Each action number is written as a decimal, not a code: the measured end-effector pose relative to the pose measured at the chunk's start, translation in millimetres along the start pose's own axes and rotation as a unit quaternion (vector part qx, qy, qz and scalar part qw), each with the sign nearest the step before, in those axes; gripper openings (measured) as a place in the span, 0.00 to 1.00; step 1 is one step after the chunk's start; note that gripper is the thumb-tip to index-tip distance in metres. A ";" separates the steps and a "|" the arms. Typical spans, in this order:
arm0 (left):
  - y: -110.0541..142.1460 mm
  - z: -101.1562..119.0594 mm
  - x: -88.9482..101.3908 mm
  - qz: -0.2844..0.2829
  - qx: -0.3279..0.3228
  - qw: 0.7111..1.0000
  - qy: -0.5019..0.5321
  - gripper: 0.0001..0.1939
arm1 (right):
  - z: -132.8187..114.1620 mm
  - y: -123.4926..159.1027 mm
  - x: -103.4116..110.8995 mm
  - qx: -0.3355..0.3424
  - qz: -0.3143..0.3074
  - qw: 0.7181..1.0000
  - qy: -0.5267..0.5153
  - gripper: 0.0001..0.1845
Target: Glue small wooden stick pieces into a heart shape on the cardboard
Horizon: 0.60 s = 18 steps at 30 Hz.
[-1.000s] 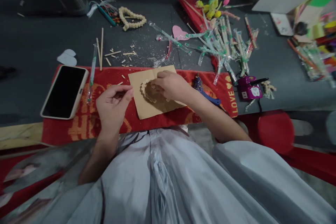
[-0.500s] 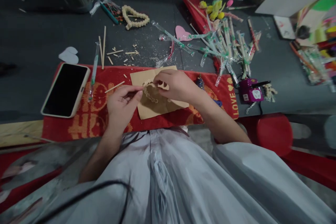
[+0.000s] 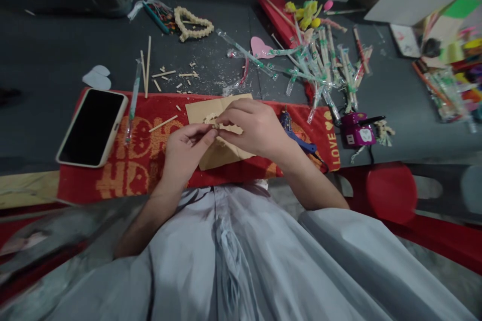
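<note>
My left hand (image 3: pixel 184 153) and my right hand (image 3: pixel 256 125) meet over a piece of brown cardboard (image 3: pixel 211 160). Both are closed in a pinch, fingertips together on a small cluster of pale wooden stick pieces (image 3: pixel 215 127); how many pieces each hand grips is hidden. Behind the fingers, a curved outline of short stick pieces (image 3: pixel 209 117) rests on the cardboard, mostly covered by my hands. A blue glue gun (image 3: pixel 297 138) lies right of my right hand on the red towel (image 3: pixel 139 160). Left of the cardboard lies a thin wooden stick (image 3: pixel 163 123).
A phone (image 3: pixel 92 128) lies on the towel's left end. Behind are a heart-shaped stick frame (image 3: pixel 193 25), loose sticks (image 3: pixel 148 67), a pink paper heart (image 3: pixel 259 48) and many wrapped sticks (image 3: pixel 320 62). A purple device (image 3: pixel 357 129) stands at right, beside a red stool (image 3: pixel 391 193).
My left hand has moved right until its fingertips meet those of my right hand over the cardboard. My right hand stays near the stick outline, with its fingers now pinched.
</note>
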<state>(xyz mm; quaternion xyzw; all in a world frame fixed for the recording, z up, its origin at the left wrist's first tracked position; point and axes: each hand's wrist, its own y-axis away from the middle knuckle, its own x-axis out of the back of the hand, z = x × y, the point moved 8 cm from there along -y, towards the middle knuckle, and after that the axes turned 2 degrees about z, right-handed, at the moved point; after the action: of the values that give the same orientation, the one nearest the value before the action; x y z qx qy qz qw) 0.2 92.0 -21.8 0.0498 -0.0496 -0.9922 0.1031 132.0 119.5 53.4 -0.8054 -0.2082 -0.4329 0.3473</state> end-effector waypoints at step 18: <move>2.7 19.1 7.9 0.023 -0.094 0.995 0.014 0.12 | 2.0 8.4 1.7 -0.002 0.061 0.986 -0.153 0.13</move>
<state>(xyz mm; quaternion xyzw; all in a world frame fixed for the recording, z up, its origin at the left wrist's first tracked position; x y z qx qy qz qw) -9.1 89.4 -3.3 0.0529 0.0445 -0.9890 0.1308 139.3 115.4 50.9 -0.8738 -0.2089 -0.2832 0.3357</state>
